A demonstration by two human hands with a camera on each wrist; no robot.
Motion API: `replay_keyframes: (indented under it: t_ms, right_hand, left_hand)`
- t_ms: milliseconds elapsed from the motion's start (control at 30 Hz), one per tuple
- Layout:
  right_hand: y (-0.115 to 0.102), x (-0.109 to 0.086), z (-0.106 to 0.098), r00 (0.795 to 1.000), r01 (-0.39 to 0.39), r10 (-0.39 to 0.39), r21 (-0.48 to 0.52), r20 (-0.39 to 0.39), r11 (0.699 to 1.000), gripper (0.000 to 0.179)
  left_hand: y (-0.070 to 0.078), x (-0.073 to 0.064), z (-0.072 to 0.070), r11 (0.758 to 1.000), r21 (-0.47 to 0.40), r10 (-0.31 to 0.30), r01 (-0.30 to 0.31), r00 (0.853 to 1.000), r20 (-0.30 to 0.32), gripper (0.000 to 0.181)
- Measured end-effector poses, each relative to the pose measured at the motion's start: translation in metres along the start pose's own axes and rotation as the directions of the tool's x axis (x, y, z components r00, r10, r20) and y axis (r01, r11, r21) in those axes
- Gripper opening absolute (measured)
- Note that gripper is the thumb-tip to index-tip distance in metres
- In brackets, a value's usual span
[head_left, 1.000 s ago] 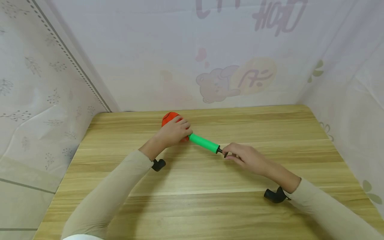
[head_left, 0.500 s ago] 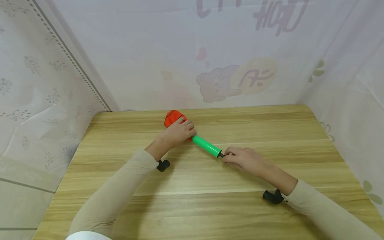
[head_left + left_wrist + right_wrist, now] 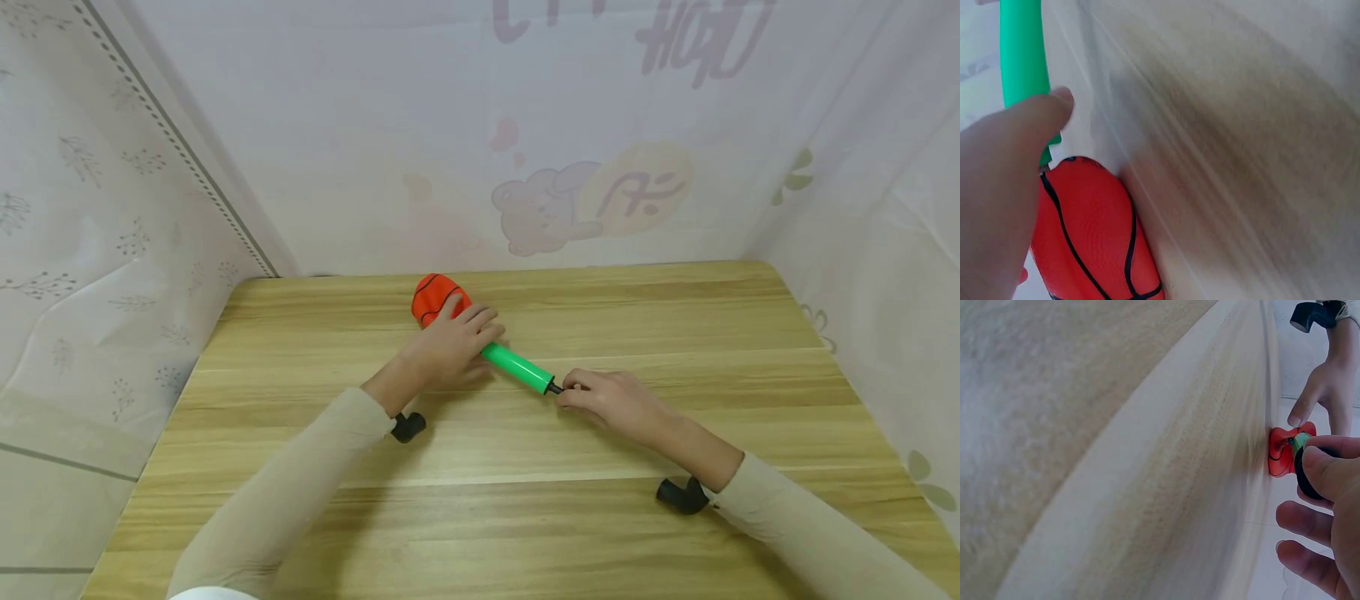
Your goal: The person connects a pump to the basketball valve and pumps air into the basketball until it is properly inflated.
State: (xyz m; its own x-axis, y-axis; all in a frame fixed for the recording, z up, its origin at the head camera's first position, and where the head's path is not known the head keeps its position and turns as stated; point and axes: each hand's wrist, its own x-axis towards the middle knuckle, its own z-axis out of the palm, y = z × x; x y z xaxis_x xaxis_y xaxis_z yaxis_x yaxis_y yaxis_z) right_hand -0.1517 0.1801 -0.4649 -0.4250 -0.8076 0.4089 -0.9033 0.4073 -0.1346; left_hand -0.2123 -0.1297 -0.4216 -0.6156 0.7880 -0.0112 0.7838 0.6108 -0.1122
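A red, dented ball with black lines (image 3: 435, 298) lies near the table's back edge, on the needle end of a green hand pump (image 3: 519, 368). My left hand (image 3: 453, 340) lies across the place where the two join, its fingers extended and its thumb blurred below. In the left wrist view the straight thumb crosses in front of the pump's green barrel (image 3: 1022, 56), above the ball (image 3: 1094, 231). My right hand (image 3: 618, 404) pinches the pump's handle end. In the right wrist view its thumb and fingers are on the black handle (image 3: 1310, 472); the remaining fingers are spread.
The wooden table (image 3: 525, 525) meets a printed cloth backdrop (image 3: 360, 150) behind and on both sides. Black wrist-worn pieces (image 3: 682, 495) stick out beneath both forearms.
The pump's rod first slid in, with the right hand closing toward the barrel. Ball and pump shifted slightly right. Lately the left hand's thumb has moved away from the join, and the right hand stays put.
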Motion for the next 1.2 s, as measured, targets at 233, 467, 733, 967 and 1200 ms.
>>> replay_keyframes:
  t_ms: [233,467,733,967,1200]
  right_hand:
    - [0.001,-0.001,0.003,1.000,-0.011,0.011,0.017,-0.023,1.000,0.014]
    - [0.000,-0.001,0.002,0.999,-0.030,0.030,0.040,-0.016,0.999,0.017]
    - [0.001,-0.001,0.004,1.000,-0.016,0.017,0.020,-0.023,1.000,0.016]
    - [-0.001,0.000,0.005,0.999,-0.012,0.014,0.048,-0.036,0.999,0.018]
    - [-0.001,-0.001,0.005,0.999,-0.008,0.012,0.069,-0.048,0.998,0.010]
  left_hand:
    - [0.015,-0.004,0.003,0.999,-0.032,0.005,-0.005,1.000,-0.016,0.072]
    - [0.035,-0.004,0.005,0.999,-0.011,0.037,-0.038,0.998,-0.041,0.071]
    - [0.054,0.005,0.011,0.997,-0.003,0.075,-0.076,0.993,-0.090,0.069]
    - [0.063,0.010,0.018,0.997,0.017,0.074,-0.073,0.995,-0.068,0.067]
    - [0.067,0.013,0.025,0.997,0.028,0.074,-0.072,0.994,-0.084,0.062]
